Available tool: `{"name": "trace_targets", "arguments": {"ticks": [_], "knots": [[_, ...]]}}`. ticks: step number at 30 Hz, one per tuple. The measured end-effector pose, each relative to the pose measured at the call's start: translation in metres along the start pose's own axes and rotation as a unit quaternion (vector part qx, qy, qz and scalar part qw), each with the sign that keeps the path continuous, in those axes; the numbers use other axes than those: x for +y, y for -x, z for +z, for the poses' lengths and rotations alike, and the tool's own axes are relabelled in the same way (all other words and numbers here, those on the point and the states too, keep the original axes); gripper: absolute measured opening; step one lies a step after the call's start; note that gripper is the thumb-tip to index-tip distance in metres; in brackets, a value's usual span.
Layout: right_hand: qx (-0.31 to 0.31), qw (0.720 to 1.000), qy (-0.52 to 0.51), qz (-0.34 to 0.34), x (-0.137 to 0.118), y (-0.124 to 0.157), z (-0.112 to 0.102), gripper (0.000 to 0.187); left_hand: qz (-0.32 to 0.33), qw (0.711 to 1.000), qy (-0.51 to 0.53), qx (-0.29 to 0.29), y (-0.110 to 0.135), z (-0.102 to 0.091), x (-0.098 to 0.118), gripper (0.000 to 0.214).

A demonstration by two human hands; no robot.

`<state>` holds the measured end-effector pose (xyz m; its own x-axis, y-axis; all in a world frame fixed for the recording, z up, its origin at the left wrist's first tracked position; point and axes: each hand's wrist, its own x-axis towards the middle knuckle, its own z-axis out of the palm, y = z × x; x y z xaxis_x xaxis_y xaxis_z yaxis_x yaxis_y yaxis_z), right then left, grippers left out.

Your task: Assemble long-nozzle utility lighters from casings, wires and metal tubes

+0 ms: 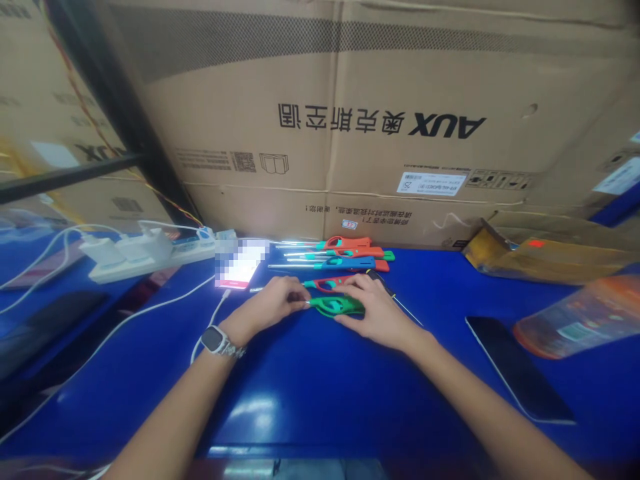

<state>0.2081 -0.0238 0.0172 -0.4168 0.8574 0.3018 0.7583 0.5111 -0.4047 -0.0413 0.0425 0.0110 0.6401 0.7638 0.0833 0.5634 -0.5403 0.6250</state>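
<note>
A green long-nosed gas lighter lies level between my two hands, just above or on the blue tabletop. My left hand, below a wristwatch, pinches its front end where the metal tube starts; the rest of that tube is hidden by the fingers. Around the body's rear end, my right hand is closed. Just behind is a red lighter, partly covered by my right fingers. Several more lighters lie in a row farther back, among them a blue one and an orange one. A screwdriver sticks out past my right hand.
A lit phone on a white cable and a power strip with plugs lie at the left. To the right are a dark phone, a clear plastic jar and a brown package. A large cardboard box stands behind.
</note>
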Motion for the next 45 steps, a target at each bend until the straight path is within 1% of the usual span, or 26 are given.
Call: {"name": "trace_targets", "arguments": {"ticks": [1, 4, 7, 10, 12, 14, 16, 18, 19, 21, 24, 26, 27, 30, 31, 32, 34, 36, 38, 40, 42, 45], "knots": [[-0.011, 1.0, -0.001, 0.002, 0.001, 0.001, 0.0, 0.043, 0.0, 1.0, 0.001, 0.0, 0.0, 0.0, 0.0, 0.013], [-0.031, 0.999, -0.009, 0.009, 0.005, 0.003, 0.0, 0.033, 0.002, 1.0, 0.0, 0.0, 0.0, 0.0, 0.001, 0.012], [-0.038, 0.999, -0.023, 0.007, 0.007, 0.003, -0.001, 0.03, 0.001, 1.0, -0.005, 0.0, 0.0, 0.0, 0.001, 0.013], [-0.037, 0.999, -0.034, -0.009, 0.008, 0.002, -0.003, 0.025, 0.004, 1.0, -0.012, 0.003, 0.0, 0.0, 0.0, 0.014], [-0.01, 0.999, -0.034, -0.018, 0.01, 0.001, -0.003, 0.023, 0.008, 1.0, -0.011, 0.007, 0.0, 0.001, -0.002, 0.015], [0.04, 0.998, -0.043, -0.01, 0.013, -0.001, -0.002, 0.025, 0.009, 1.0, -0.008, 0.009, 0.0, 0.001, -0.004, 0.015], [0.101, 0.992, -0.071, 0.016, 0.016, -0.001, -0.002, 0.025, 0.008, 1.0, -0.016, 0.008, 0.0, 0.001, -0.005, 0.015], [0.14, 0.984, -0.105, 0.044, 0.018, -0.001, -0.001, 0.024, 0.005, 0.999, -0.034, 0.005, 0.002, 0.0, -0.005, 0.016], [0.15, 0.98, -0.118, 0.054, 0.018, -0.001, -0.001, 0.023, 0.006, 0.999, -0.045, 0.007, 0.003, -0.001, -0.004, 0.016], [0.156, 0.977, -0.13, 0.063, 0.017, 0.0, -0.001, 0.022, 0.017, 0.997, -0.07, 0.03, 0.004, -0.001, 0.0, 0.018], [0.166, 0.975, -0.132, 0.063, 0.015, 0.001, 0.0, 0.021, 0.051, 0.991, -0.102, 0.07, 0.006, 0.003, 0.013, 0.029], [0.172, 0.975, -0.126, 0.067, 0.014, 0.001, 0.001, 0.021, 0.066, 0.99, -0.111, 0.061, 0.005, 0.011, 0.023, 0.038], [0.172, 0.975, -0.119, 0.071, 0.014, 0.001, 0.001, 0.02, 0.062, 0.99, -0.116, 0.055, 0.004, 0.015, 0.028, 0.044], [0.154, 0.981, -0.076, 0.095, 0.016, 0.0, -0.001, 0.019, 0.063, 0.989, -0.125, 0.056, 0.0, 0.03, 0.038, 0.06], [0.142, 0.983, -0.057, 0.103, 0.016, 0.0, -0.003, 0.02, 0.065, 0.988, -0.127, 0.059, -0.001, 0.034, 0.04, 0.063], [0.127, 0.985, -0.039, 0.108, 0.017, 0.0, -0.005, 0.02, 0.067, 0.988, -0.128, 0.06, -0.002, 0.037, 0.041, 0.062], [0.097, 0.99, -0.011, 0.104, 0.019, 0.0, -0.009, 0.023, 0.064, 0.988, -0.129, 0.058, -0.004, 0.041, 0.041, 0.055], [0.067, 0.994, 0.004, 0.084, 0.021, -0.001, -0.014, 0.026, 0.058, 0.989, -0.126, 0.061, -0.005, 0.042, 0.039, 0.043], [0.034, 0.997, 0.013, 0.069, 0.023, -0.002, -0.018, 0.031, 0.057, 0.989, -0.119, 0.064, -0.005, 0.042, 0.037, 0.036], [0.002, 0.998, 0.021, 0.066, 0.026, -0.004, -0.022, 0.034, 0.056, 0.99, -0.113, 0.062, -0.005, 0.041, 0.034, 0.035], [-0.031, 0.997, 0.024, 0.059, 0.029, -0.008, -0.025, 0.029, 0.054, 0.992, -0.104, 0.055, -0.004, 0.039, 0.031, 0.037], [-0.086, 0.996, 0.018, 0.023, 0.032, -0.019, -0.03, 0.024, 0.05, 0.993, -0.094, 0.052, -0.003, 0.038, 0.028, 0.039]]}}
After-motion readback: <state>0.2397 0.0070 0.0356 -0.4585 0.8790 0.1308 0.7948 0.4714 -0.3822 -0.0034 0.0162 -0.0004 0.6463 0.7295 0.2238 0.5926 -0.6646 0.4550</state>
